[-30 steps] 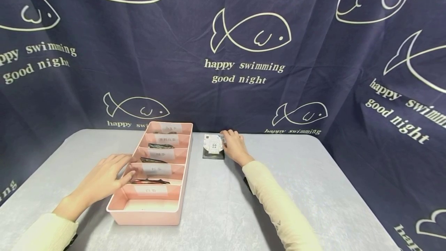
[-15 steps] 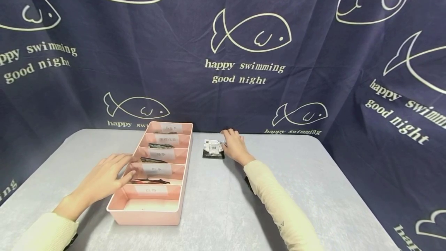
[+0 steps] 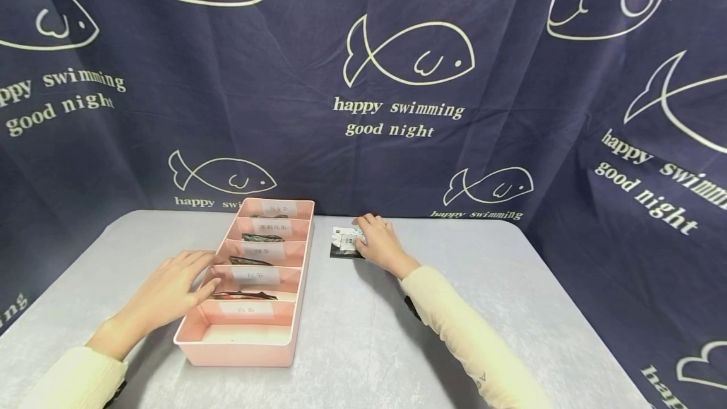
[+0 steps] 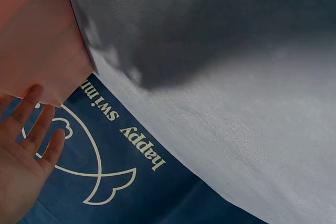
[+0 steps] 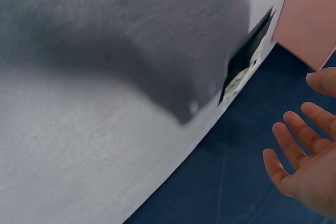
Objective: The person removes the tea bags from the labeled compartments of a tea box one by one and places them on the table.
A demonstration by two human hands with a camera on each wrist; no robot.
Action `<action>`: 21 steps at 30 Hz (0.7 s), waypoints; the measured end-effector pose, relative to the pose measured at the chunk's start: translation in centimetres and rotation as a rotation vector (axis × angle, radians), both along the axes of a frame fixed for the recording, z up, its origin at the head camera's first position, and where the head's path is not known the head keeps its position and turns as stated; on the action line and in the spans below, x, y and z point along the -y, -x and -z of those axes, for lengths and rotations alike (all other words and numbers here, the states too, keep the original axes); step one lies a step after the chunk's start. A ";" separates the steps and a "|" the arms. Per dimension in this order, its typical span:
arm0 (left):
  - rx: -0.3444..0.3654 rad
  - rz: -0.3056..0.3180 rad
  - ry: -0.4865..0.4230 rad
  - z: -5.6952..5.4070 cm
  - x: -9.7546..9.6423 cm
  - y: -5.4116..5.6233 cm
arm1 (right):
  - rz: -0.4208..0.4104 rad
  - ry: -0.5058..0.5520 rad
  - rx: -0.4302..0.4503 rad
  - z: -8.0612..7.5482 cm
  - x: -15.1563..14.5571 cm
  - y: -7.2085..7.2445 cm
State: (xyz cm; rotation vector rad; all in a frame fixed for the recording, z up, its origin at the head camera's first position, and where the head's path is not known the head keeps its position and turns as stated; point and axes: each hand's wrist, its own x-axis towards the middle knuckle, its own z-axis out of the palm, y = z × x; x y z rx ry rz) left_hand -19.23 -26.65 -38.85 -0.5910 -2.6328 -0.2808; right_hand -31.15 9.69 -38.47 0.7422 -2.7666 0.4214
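Observation:
The right hand point(image 3: 379, 243) hovers over the right edge of a black-and-white tea sachet point(image 3: 342, 240) that lies on the table near its far edge. In the right wrist view this hand's fingers point(image 5: 287, 140) are loosely bent and spread, with nothing between them; the sachet shows edge-on past them. At the left, a pink divided box point(image 3: 238, 355) has paper labels on its compartment walls. The left hand point(image 3: 177, 283) rests on its left rim, the thumb reaching over a compartment. In the left wrist view its extended fingers point(image 4: 39, 127) lie along the box's outer wall.
Several dark tea sachets point(image 3: 250, 295) stand in the box's compartments; the nearest compartment shows a bare floor. A pale grey cloth point(image 3: 409, 346) covers the table. A dark blue curtain point(image 3: 397, 169) printed with fish hangs right behind its far edge.
The sachet's white part has settled a little toward the front and shows more black below it. The right hand has shifted slightly left over the sachet. The left hand stays put.

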 end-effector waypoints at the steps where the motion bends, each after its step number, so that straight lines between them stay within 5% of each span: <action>1: 0.000 0.000 -0.001 0.0 0.0 0.0 | -0.012 -0.003 -0.006 -0.1 0.1 -0.2; 21: 0.005 0.005 -0.002 0.0 0.1 0.0 | -0.236 -0.038 -0.125 -1.9 2.8 -5.0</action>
